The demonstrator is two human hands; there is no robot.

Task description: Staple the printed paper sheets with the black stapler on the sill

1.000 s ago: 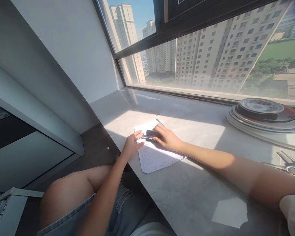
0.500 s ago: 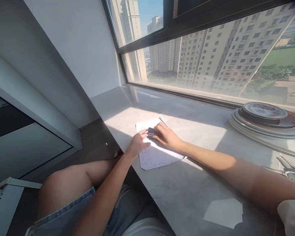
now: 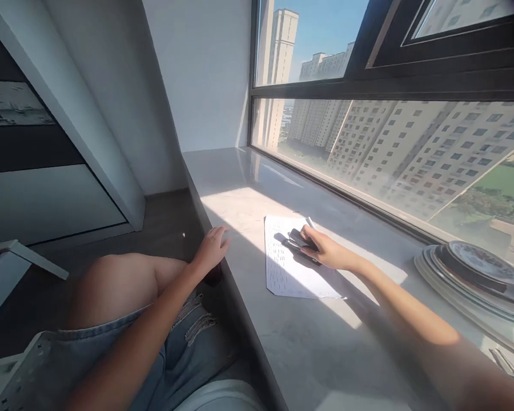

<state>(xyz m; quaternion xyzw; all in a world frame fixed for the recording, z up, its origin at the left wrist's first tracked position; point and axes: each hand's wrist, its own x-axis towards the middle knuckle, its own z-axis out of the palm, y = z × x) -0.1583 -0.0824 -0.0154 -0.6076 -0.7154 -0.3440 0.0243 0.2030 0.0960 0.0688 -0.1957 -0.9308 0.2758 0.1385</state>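
My right hand (image 3: 323, 248) is closed on a black stapler (image 3: 300, 246), which lies over sheets of paper (image 3: 282, 279) on the pale counter. The stapler's two arms stand slightly apart at the end facing left. Rows of small dark marks run down the left side of the top sheet. My left hand (image 3: 214, 246) is by the counter's front edge, away from the paper, with nothing in it and the thumb apart from the fingers. A thin white strip (image 3: 310, 222) sticks out past the paper's far edge; I cannot tell what it is.
A stack of plates (image 3: 484, 268) stands on the counter (image 3: 304, 348) at the right, with a metal utensil (image 3: 509, 365) near it. A window (image 3: 402, 142) runs along the back. My bent knee (image 3: 115, 279) is below the counter's edge, and a white stool (image 3: 8, 274) is at the left.
My left hand has let go of the stapler and moved left to the counter's edge. The right hand keeps hold of the stapler over the paper. The whole view has turned.
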